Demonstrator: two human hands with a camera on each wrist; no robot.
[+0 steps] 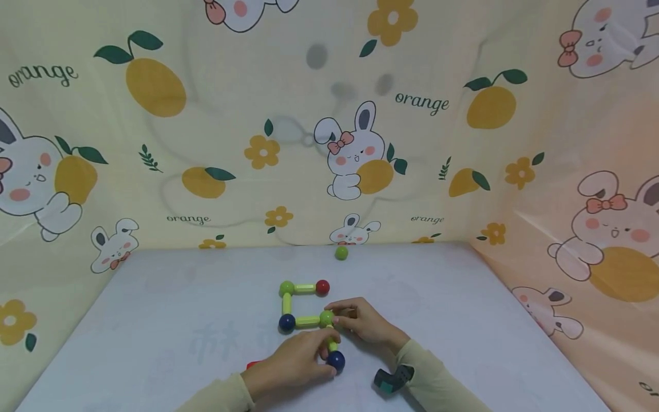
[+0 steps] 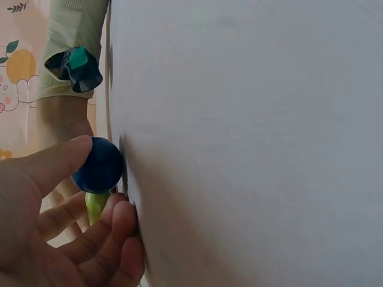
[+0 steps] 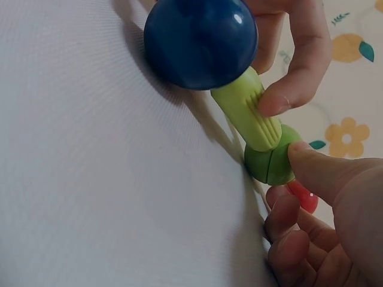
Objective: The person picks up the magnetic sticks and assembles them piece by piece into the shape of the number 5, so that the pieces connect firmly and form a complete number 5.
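Note:
On the white table lies a chain of toy balls and yellow-green rods. Its near end is a dark blue ball (image 1: pixel 336 361) joined by a short ribbed rod (image 3: pixel 245 110) to a green ball (image 1: pixel 326 318). My left hand (image 1: pixel 298 357) holds this end, thumb on the blue ball (image 2: pixel 100 167) and a fingertip on the rod. Beyond it, my right hand (image 1: pixel 368 320) pinches the green ball (image 3: pixel 269 158) between thumb and fingers. From there the chain runs left to another blue ball (image 1: pixel 286 323), then away to a green ball (image 1: pixel 286 288) and right to a red ball (image 1: pixel 322 287).
A loose green ball (image 1: pixel 341 252) sits near the table's back edge. Something red (image 1: pixel 253 364) peeks out behind my left hand. A dark strap (image 1: pixel 392 380) is at my right sleeve. Printed cloth (image 1: pixel 309 189) rises behind the table (image 1: pixel 180 297) and along its sides.

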